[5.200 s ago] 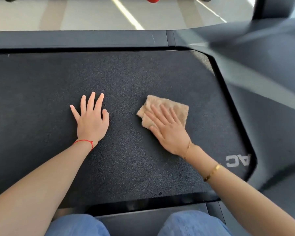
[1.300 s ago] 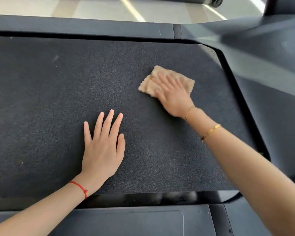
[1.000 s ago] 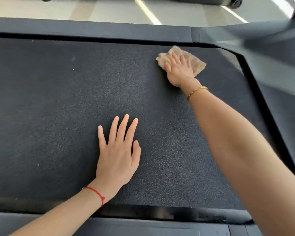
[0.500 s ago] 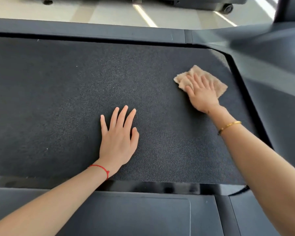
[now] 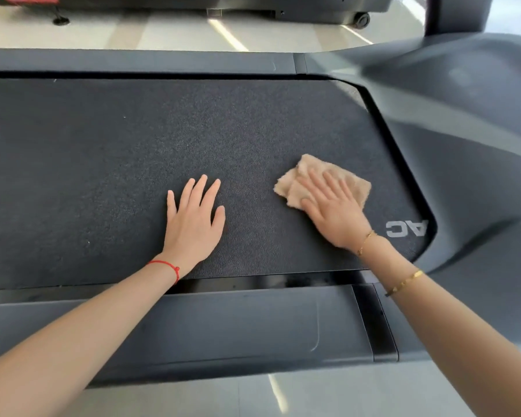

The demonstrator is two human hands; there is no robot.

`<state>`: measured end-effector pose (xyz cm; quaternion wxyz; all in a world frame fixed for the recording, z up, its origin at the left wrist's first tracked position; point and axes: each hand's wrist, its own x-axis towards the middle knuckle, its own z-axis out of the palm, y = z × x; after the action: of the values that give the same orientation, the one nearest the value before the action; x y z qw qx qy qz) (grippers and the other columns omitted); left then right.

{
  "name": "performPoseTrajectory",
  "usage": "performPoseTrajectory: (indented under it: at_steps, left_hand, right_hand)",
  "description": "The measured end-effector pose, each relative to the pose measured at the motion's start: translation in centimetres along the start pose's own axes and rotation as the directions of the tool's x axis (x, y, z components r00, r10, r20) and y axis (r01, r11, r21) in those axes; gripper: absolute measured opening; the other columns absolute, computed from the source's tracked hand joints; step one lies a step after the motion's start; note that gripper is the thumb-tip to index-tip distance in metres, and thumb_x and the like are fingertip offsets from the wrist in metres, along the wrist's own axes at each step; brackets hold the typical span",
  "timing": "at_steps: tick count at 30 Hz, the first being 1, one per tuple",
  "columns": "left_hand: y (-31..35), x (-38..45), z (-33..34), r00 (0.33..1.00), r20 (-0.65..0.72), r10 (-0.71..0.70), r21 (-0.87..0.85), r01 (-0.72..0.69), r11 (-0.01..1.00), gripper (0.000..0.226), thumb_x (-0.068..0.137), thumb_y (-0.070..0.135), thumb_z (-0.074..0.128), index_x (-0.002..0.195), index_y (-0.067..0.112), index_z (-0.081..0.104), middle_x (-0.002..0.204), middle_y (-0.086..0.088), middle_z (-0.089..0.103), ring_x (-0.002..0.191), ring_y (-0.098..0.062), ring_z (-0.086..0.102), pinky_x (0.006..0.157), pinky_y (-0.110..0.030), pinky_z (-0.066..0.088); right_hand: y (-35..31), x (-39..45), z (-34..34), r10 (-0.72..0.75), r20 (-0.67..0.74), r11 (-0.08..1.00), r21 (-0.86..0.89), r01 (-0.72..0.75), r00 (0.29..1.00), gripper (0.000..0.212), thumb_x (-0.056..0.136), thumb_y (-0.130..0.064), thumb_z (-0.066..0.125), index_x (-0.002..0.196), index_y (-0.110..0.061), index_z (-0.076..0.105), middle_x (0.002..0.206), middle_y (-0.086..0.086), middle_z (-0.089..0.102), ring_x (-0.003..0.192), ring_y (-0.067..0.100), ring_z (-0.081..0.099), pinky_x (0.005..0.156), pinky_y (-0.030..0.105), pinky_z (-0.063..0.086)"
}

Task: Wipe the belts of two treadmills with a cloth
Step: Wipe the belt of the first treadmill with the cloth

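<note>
- The treadmill belt [image 5: 109, 164] fills the middle of the view – dark, grainy, running left to right, with white letters [image 5: 406, 228] printed upside down at its right end.
- One tan cloth [image 5: 306, 179], folded and rumpled, lies on the belt's right part, just left of those letters.
- The right hand [image 5: 334, 212] lies flat on the cloth, fingers straight and slightly spread, pressing it onto the belt; nothing is curled around it.
- The left hand [image 5: 193, 224] rests palm down on the bare belt, fingers straight, holding nothing, well apart from the cloth.
- Two side rails frame the belt: the far rail [image 5: 139, 61] and the near rail [image 5: 223, 323].
- The grey motor cover [image 5: 478, 152] curves around the belt's right end – the cloth sits near its edge.
- One red string [image 5: 166, 266] circles the left wrist; two gold bracelets [image 5: 403, 282] sit on the right forearm.
- A second machine's base [image 5: 223, 4] stands on the pale floor [image 5: 175, 33] beyond.
</note>
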<state>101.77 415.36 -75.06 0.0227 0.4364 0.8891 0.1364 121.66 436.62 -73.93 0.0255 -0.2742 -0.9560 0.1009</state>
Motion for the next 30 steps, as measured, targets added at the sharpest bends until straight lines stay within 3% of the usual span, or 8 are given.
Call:
performPoseTrajectory:
  at_steps: [4,6,11,15,19,23,25,30]
  left_hand:
    - [-1.7,-1.7,-0.6,1.000,0.002,0.019,-0.001,-0.019,1.000,0.056,0.104,0.039,0.032,0.158,0.027,0.022,0.166,0.002,0.016,0.154,-0.019,0.006,0.123,-0.057,0.001]
    - [-2.0,-2.2,-0.6,1.000,-0.009,0.018,0.000,-0.018,1.000,0.056,0.104,0.039,0.033,0.158,0.027,0.023,0.166,0.002,0.017,0.154,-0.019,0.007,0.122,-0.058,0.001]
    - [-1.7,-2.4,-0.3,0.998,-0.055,0.008,0.009,-0.007,1.000,0.054,0.104,0.034,0.036,0.156,0.025,0.029,0.164,-0.001,0.024,0.153,-0.021,0.013,0.122,-0.060,0.005]
    - [-2.0,-2.6,-0.3,0.998,-0.056,0.022,0.001,-0.022,1.000,0.053,0.104,0.034,0.035,0.156,0.024,0.029,0.164,-0.001,0.024,0.153,-0.021,0.013,0.122,-0.059,0.005]
    - [-1.8,-2.7,-0.4,0.998,-0.059,0.019,-0.016,-0.020,1.000,0.053,0.104,0.034,0.034,0.156,0.024,0.030,0.164,-0.002,0.024,0.153,-0.022,0.013,0.122,-0.058,0.003]
    - [-1.7,-2.6,-0.3,0.998,-0.057,0.010,-0.001,-0.010,1.000,0.053,0.104,0.033,0.034,0.156,0.024,0.029,0.164,-0.001,0.024,0.153,-0.021,0.013,0.122,-0.059,0.004]
    - [-1.7,-2.5,-0.2,0.998,-0.063,0.013,-0.001,-0.013,1.000,0.053,0.104,0.033,0.035,0.156,0.023,0.030,0.164,-0.002,0.024,0.153,-0.022,0.014,0.121,-0.060,0.005]
    - [-1.8,-2.5,-0.1,0.998,-0.065,0.024,0.004,-0.024,1.000,0.053,0.104,0.033,0.035,0.156,0.023,0.031,0.164,-0.003,0.025,0.153,-0.023,0.014,0.121,-0.061,0.006]
  right_hand:
    - [1.4,0.2,-0.9,0.308,0.032,0.951,0.024,-0.309,0.951,0.053,0.106,-0.043,0.021,0.157,-0.034,0.011,0.166,-0.005,0.002,0.152,0.027,-0.003,0.122,0.047,-0.005]
    - [-1.3,-0.4,-0.4,0.262,0.059,0.965,-0.007,-0.262,0.963,0.053,0.106,-0.042,0.019,0.157,-0.033,0.008,0.166,-0.006,0.000,0.152,0.029,-0.003,0.121,0.050,-0.003]
    - [-10.0,-4.9,2.1,-0.077,0.076,0.996,-0.027,0.079,0.994,0.053,0.105,-0.044,0.021,0.157,-0.035,0.011,0.165,-0.011,0.001,0.153,0.024,-0.004,0.122,0.045,-0.006]
    - [-8.1,-5.9,1.6,-0.089,0.053,0.996,0.010,0.089,0.995,0.053,0.105,-0.044,0.025,0.156,-0.036,0.012,0.164,-0.013,0.002,0.153,0.021,-0.003,0.122,0.040,-0.007]
    - [-2.1,-6.7,0.4,0.213,-0.033,0.976,-0.027,-0.214,0.977,0.053,0.106,-0.040,0.026,0.157,-0.029,0.013,0.166,-0.004,0.002,0.152,0.027,-0.002,0.122,0.042,-0.005]
    - [-1.2,-6.3,-0.4,0.545,-0.010,0.835,0.098,-0.542,0.838,0.053,0.106,-0.041,0.020,0.157,-0.032,0.011,0.166,-0.003,-0.002,0.152,0.029,-0.005,0.121,0.049,-0.007]
    - [-3.7,-6.1,0.3,0.492,-0.010,0.869,0.065,-0.490,0.871,0.053,0.106,-0.041,0.019,0.157,-0.032,0.010,0.166,-0.003,-0.003,0.152,0.031,-0.004,0.121,0.051,-0.006]
    - [-8.7,-7.2,1.8,0.099,0.019,0.995,0.014,-0.099,0.995,0.052,0.106,-0.044,0.021,0.156,-0.039,0.009,0.165,-0.012,0.000,0.153,0.022,-0.005,0.122,0.044,-0.007]
